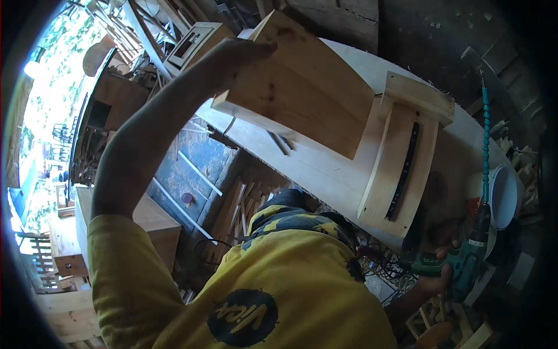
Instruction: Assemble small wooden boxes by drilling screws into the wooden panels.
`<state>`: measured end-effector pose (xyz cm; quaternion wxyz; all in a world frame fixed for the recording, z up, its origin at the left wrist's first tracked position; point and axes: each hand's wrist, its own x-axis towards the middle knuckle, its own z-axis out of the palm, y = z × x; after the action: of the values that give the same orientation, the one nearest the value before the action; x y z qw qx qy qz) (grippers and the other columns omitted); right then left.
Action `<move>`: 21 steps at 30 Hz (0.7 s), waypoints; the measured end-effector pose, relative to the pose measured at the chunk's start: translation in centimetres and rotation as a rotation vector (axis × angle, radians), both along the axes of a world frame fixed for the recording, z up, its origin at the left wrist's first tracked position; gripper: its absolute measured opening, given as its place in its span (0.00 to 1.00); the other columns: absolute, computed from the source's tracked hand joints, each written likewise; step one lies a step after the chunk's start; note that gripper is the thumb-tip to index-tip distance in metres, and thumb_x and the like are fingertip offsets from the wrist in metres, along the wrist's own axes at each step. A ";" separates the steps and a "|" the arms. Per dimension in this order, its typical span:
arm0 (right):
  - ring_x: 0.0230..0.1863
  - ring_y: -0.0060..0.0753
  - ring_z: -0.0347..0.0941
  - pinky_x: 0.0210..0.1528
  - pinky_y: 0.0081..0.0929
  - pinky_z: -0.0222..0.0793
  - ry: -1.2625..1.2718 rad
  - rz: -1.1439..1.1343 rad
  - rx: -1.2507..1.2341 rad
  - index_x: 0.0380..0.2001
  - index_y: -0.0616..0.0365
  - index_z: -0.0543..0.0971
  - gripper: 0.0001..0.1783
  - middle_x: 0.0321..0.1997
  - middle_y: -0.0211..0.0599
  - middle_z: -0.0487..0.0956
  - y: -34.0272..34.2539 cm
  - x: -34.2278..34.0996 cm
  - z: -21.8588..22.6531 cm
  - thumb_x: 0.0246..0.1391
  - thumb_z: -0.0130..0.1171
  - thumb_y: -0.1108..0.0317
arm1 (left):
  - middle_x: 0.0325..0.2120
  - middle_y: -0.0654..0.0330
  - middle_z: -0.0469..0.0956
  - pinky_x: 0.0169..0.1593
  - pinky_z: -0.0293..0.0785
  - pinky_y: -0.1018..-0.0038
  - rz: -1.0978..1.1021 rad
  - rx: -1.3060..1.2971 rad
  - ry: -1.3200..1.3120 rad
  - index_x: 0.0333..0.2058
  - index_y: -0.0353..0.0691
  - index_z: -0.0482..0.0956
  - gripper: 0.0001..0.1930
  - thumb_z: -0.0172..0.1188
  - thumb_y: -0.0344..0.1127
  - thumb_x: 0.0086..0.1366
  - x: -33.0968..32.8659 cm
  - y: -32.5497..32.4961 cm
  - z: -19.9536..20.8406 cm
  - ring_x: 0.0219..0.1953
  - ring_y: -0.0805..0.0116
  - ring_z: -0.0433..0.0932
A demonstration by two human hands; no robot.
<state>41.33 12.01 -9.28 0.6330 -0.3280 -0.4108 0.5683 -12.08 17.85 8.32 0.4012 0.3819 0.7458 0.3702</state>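
My left hand (249,53) grips the upper edge of a pale wooden box (308,84), with its fingers over the wood. The box rests at an angle on a white-topped workbench (325,183). In my right hand (439,280) is a green power drill (465,262), pointing away from me. A long teal flexible shaft (486,134) extends from its chuck, with a thin bit at the end. Between the box and the drill lies a wooden piece (427,136) with a crosspiece at its far end and a black slotted strip (403,171) along its face.
Two thin dark strips (280,142) lie on the bench beside the box. A white bucket (504,198) stands right of the drill. Tangled cables (386,264) hang by the near bench edge. Wood offcuts (247,203) and a wooden cabinet (154,218) are at the left.
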 end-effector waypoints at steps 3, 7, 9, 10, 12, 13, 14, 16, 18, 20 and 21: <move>0.37 0.30 0.63 0.42 0.29 0.61 0.039 0.071 -0.044 0.53 0.62 0.58 0.31 0.51 0.44 0.65 0.4 0.8 -0.6 0.43 0.51 0.68 | 0.30 0.49 0.78 0.36 0.79 0.70 0.105 -0.013 -0.011 0.39 0.25 0.73 0.25 0.61 0.46 0.56 1.9 -2.5 -1.2 0.29 0.63 0.79; 0.37 0.30 0.63 0.40 0.26 0.63 -0.001 0.056 -0.027 0.53 0.63 0.59 0.31 0.50 0.43 0.66 0.8 0.3 -0.9 0.42 0.50 0.68 | 0.36 0.48 0.76 0.40 0.78 0.69 0.232 0.036 -0.243 0.45 0.26 0.69 0.26 0.59 0.44 0.58 2.7 -6.0 -3.6 0.35 0.62 0.79; 0.38 0.30 0.63 0.39 0.25 0.64 0.024 0.110 -0.023 0.53 0.63 0.57 0.31 0.50 0.44 0.65 1.0 -0.4 -0.3 0.42 0.50 0.69 | 0.37 0.45 0.74 0.39 0.78 0.65 0.330 0.196 -0.409 0.45 0.24 0.68 0.25 0.58 0.41 0.59 2.9 -7.5 -5.6 0.35 0.57 0.78; 0.38 0.30 0.63 0.39 0.25 0.64 0.019 0.106 -0.028 0.53 0.63 0.57 0.31 0.50 0.44 0.65 1.0 -0.7 0.0 0.42 0.50 0.69 | 0.37 0.45 0.74 0.39 0.78 0.65 0.328 0.188 -0.414 0.45 0.24 0.68 0.25 0.58 0.41 0.59 3.4 -7.9 -5.8 0.35 0.57 0.78; 0.38 0.29 0.63 0.39 0.25 0.64 0.079 0.119 -0.021 0.53 0.62 0.58 0.30 0.50 0.41 0.66 0.6 -1.5 1.1 0.44 0.50 0.69 | 0.40 0.44 0.73 0.43 0.76 0.62 0.440 0.125 -0.527 0.47 0.24 0.66 0.25 0.55 0.42 0.61 4.1 -9.1 -6.0 0.39 0.55 0.77; 0.38 0.29 0.63 0.39 0.25 0.64 0.083 0.132 -0.027 0.53 0.62 0.58 0.30 0.50 0.41 0.66 0.8 -1.6 0.4 0.44 0.50 0.69 | 0.40 0.44 0.73 0.43 0.76 0.62 0.455 0.124 -0.521 0.47 0.24 0.66 0.25 0.55 0.42 0.61 4.7 -10.3 -6.4 0.39 0.55 0.77; 0.38 0.29 0.63 0.39 0.25 0.64 0.038 0.108 0.008 0.53 0.62 0.58 0.30 0.50 0.41 0.66 0.8 -1.7 0.5 0.44 0.50 0.70 | 0.43 0.45 0.73 0.48 0.72 0.63 0.436 0.179 -0.600 0.49 0.27 0.64 0.26 0.53 0.45 0.62 5.3 -10.9 -6.7 0.43 0.56 0.75; 0.38 0.29 0.63 0.39 0.26 0.64 -0.018 0.081 0.043 0.53 0.62 0.58 0.30 0.51 0.41 0.65 0.3 -2.3 1.1 0.43 0.50 0.71 | 0.45 0.47 0.72 0.53 0.69 0.63 0.416 0.233 -0.690 0.52 0.30 0.63 0.27 0.51 0.47 0.63 6.0 -12.6 -7.8 0.47 0.57 0.74; 0.39 0.30 0.64 0.42 0.27 0.63 -0.021 0.065 -0.001 0.53 0.62 0.57 0.30 0.51 0.43 0.65 -0.6 -2.9 1.6 0.43 0.49 0.72 | 0.46 0.48 0.71 0.54 0.67 0.63 0.635 0.148 -0.764 0.52 0.30 0.63 0.27 0.50 0.48 0.64 6.2 -14.3 -10.0 0.49 0.57 0.72; 0.38 0.30 0.63 0.43 0.28 0.62 -0.041 0.056 0.014 0.53 0.63 0.57 0.30 0.50 0.43 0.65 -1.1 -3.3 1.1 0.44 0.49 0.72 | 0.47 0.49 0.71 0.54 0.67 0.61 0.622 0.181 -0.778 0.52 0.31 0.63 0.26 0.50 0.46 0.63 7.4 -16.4 -10.7 0.49 0.57 0.71; 0.38 0.31 0.63 0.44 0.28 0.62 -0.069 0.037 0.028 0.53 0.64 0.58 0.30 0.50 0.43 0.65 -1.6 -3.6 1.3 0.44 0.49 0.72 | 0.47 0.50 0.70 0.54 0.66 0.60 0.601 0.210 -0.800 0.52 0.32 0.63 0.25 0.50 0.45 0.63 7.7 -17.1 -11.2 0.50 0.57 0.71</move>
<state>37.70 10.43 -7.96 0.6123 -0.3308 -0.4463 0.5626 -4.39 0.77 -2.88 0.4907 0.0169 0.5694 0.6593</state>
